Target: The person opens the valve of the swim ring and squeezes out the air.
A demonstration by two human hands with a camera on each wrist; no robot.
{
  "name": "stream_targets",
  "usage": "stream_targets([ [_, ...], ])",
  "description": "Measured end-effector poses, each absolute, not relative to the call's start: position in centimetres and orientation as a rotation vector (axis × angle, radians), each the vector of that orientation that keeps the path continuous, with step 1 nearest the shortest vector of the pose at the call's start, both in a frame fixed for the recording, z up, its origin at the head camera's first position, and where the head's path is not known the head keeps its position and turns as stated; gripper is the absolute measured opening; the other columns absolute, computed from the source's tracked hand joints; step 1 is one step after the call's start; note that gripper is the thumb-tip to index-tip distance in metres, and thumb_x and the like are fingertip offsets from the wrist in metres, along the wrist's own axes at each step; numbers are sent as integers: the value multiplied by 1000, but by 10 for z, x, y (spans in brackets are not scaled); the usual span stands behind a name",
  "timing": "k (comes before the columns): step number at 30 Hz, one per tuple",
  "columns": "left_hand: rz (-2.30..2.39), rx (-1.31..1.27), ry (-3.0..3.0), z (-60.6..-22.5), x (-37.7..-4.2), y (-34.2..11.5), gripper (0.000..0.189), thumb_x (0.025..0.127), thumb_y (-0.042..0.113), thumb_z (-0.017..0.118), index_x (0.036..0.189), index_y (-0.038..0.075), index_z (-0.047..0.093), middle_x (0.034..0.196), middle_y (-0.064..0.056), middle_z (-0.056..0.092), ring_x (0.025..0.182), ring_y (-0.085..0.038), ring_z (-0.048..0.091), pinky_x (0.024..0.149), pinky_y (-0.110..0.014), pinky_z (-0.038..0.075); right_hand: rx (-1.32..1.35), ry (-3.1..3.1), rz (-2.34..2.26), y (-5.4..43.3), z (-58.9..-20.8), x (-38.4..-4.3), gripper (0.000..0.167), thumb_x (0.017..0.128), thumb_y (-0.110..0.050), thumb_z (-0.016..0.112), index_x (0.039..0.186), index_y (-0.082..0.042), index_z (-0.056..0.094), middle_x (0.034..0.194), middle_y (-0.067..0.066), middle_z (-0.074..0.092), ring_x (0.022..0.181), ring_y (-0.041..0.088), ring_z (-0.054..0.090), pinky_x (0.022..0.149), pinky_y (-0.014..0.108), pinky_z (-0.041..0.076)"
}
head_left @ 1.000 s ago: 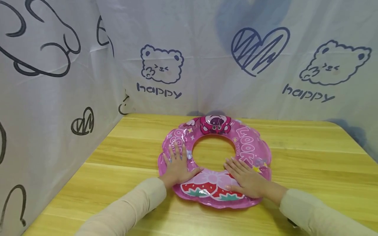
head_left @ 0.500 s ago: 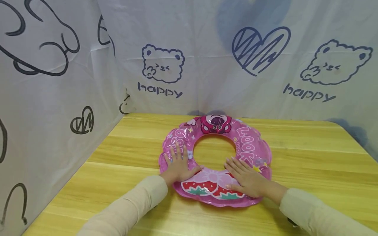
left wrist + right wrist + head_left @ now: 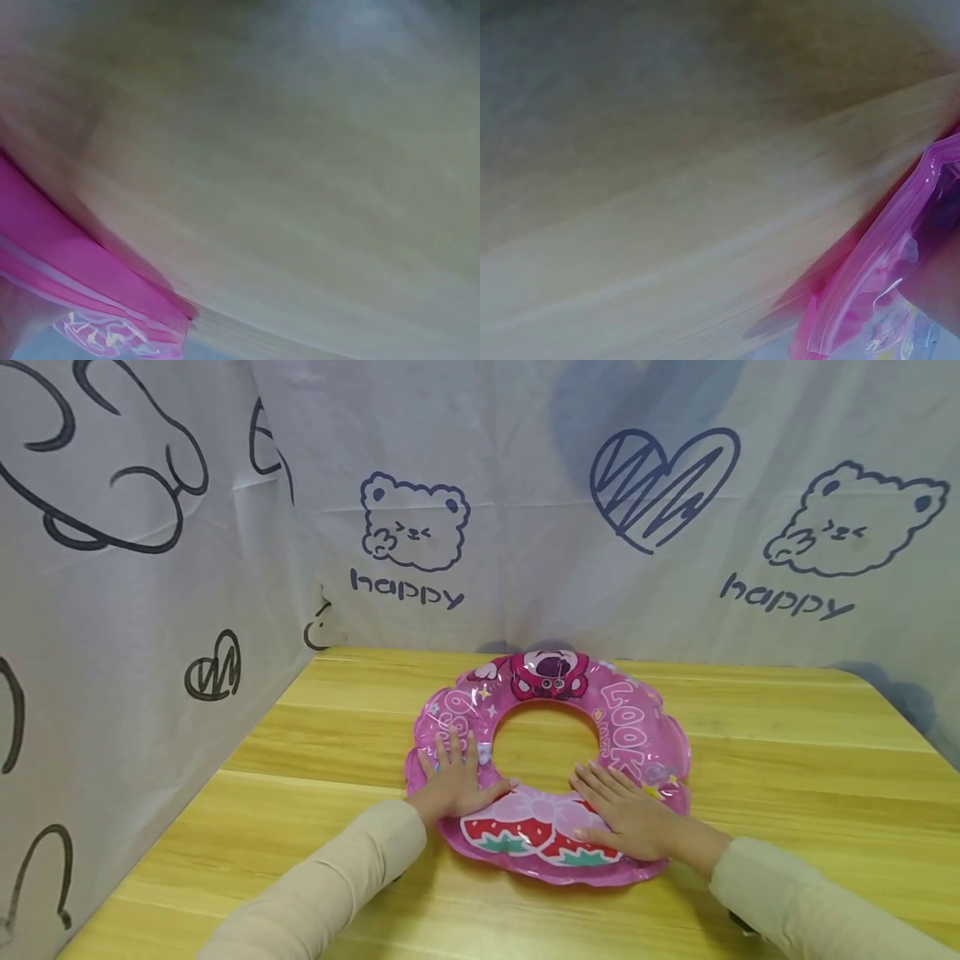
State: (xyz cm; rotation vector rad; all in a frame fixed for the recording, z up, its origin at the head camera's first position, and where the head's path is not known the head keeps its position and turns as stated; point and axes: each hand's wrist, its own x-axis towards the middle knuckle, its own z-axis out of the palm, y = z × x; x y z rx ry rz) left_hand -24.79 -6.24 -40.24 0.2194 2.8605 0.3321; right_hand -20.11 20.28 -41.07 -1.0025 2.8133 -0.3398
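Observation:
A pink inflatable swim ring [image 3: 645, 727] lies flat on the wooden table, printed with a bear, lettering and strawberries. My left hand [image 3: 453, 785] rests on its near left part, fingers spread and pointing away from me. On the near right part rests my right hand [image 3: 626, 814], fingers straight and close together, thumb toward the strawberries. In the left wrist view the ring's pink side [image 3: 82, 255] crosses the lower left, with a bit of the hand [image 3: 22, 315] at the corner. The right wrist view has the ring's seamed edge [image 3: 877, 255] beside part of the hand [image 3: 941, 289].
The yellow wood-grain table [image 3: 787, 760] extends on both sides of the ring. A white cloth [image 3: 525, 568] with bear and heart drawings hangs along its back edge, and another cloth [image 3: 150, 610] hangs along the left. Light sleeves [image 3: 322, 885] cover both forearms.

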Motion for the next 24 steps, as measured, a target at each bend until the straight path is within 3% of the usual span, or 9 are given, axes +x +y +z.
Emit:
stream_targets([
  [24,288,215,2775,-389,-247,-62,100,82,75,32,149,5,7,155,-23,-2,141,-43,-10,110,-63,-10,-994,2773,-318,203,-405,-199,72,96,-48,40,146,1,22,154,22,15,142,41,12,115,56,10],
])
